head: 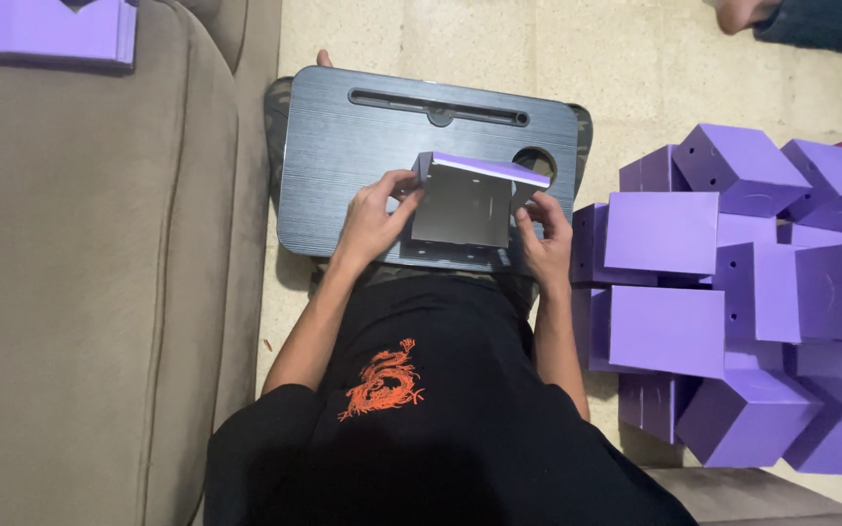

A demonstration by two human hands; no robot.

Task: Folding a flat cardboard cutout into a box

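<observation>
I see my left hand (374, 216) and right hand (544, 240) both clamped on a half-folded purple box (470, 200), grey inside, held just above the near edge of the dark lap tray (343, 146). A heap of finished purple boxes (733, 292) lies on the floor to the right, a brown sofa (80, 292) stands left.

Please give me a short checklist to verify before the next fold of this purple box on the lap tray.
1. Left hand grips the box: ok.
2. Right hand grips its other side: ok.
3. Box rests over the tray: ok.
4. Tray level on the lap: cannot tell.
5. Flaps fully tucked: cannot tell.
6. Finished boxes lie apart from the hands: ok.
</observation>
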